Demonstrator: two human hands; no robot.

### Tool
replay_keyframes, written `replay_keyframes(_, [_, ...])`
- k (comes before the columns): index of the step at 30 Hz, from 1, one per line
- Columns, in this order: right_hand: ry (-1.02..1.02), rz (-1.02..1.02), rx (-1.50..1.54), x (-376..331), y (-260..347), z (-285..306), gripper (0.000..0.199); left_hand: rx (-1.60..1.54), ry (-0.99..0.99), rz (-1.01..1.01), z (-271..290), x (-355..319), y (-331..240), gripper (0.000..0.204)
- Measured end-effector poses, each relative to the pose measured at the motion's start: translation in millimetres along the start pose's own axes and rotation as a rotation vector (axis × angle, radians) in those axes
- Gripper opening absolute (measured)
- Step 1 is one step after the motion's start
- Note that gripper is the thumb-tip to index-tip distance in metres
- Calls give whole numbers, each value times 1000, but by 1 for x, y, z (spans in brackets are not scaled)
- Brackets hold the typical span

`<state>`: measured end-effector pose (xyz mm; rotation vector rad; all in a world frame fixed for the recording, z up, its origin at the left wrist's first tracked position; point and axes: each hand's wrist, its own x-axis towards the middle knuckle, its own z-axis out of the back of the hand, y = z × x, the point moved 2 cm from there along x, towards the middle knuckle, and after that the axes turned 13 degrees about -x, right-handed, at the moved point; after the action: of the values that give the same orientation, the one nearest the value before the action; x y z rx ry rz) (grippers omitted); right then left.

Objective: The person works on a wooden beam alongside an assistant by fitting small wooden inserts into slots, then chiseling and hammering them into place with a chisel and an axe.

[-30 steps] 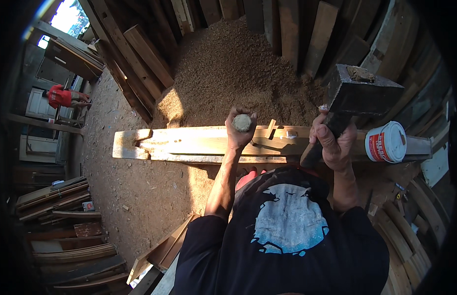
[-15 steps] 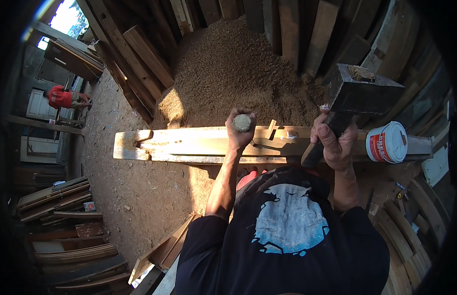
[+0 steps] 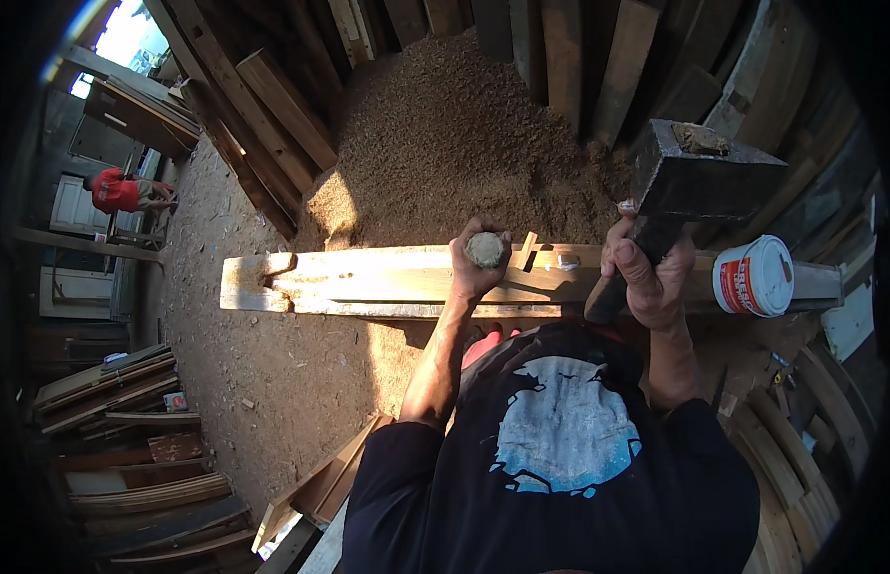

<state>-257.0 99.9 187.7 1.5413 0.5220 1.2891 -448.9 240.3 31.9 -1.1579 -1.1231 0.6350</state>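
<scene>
My left hand (image 3: 471, 277) is closed around an upright chisel (image 3: 484, 250), seen from above. Its pale, round handle end pokes out of my fist, and its blade is hidden below. The fist is over a long wooden beam (image 3: 378, 276) that lies crosswise in front of me. In my closed right hand (image 3: 655, 287) is a mallet (image 3: 708, 182) with a big dark block for a head. The mallet is raised above the beam's right part, apart from the chisel. A small wood strip (image 3: 528, 251) sticks out of the beam just right of my left fist.
On the beam's right end stands a white bucket (image 3: 757, 275) with a red label. Sawdust (image 3: 445, 134) is heaped beyond the beam, with leaning boards (image 3: 562, 67) behind. Stacked boards (image 3: 129, 387) lie at left. A person in a red shirt (image 3: 115, 190) is at the far left.
My left hand has shifted slightly to the right along the beam with the chisel, closer to the small wood strip. The mallet in my right hand has barely moved.
</scene>
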Motion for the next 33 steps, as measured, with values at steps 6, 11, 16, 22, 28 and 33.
replay_keyframes(6, [-38,20,11,6,6,-2,22,17,1,42,2,6,-2,11])
replay_keyframes(11, [-3,55,-14,10,9,-3,21,39,104,-9,4,5,-4,11])
replay_keyframes(16, [3,89,-16,12,10,-5,23,31,96,7,0,2,-7,11])
replay_keyframes(22, [99,261,-512,16,13,-22,21,51,58,-26,5,-3,1,12])
replay_keyframes(28, [790,63,-1162,6,-58,-33,29,401,249,-1,15,-18,35,25])
replay_keyframes(33, [713,-132,-862,-12,-62,-33,40,93,52,-54,36,-18,46,33])
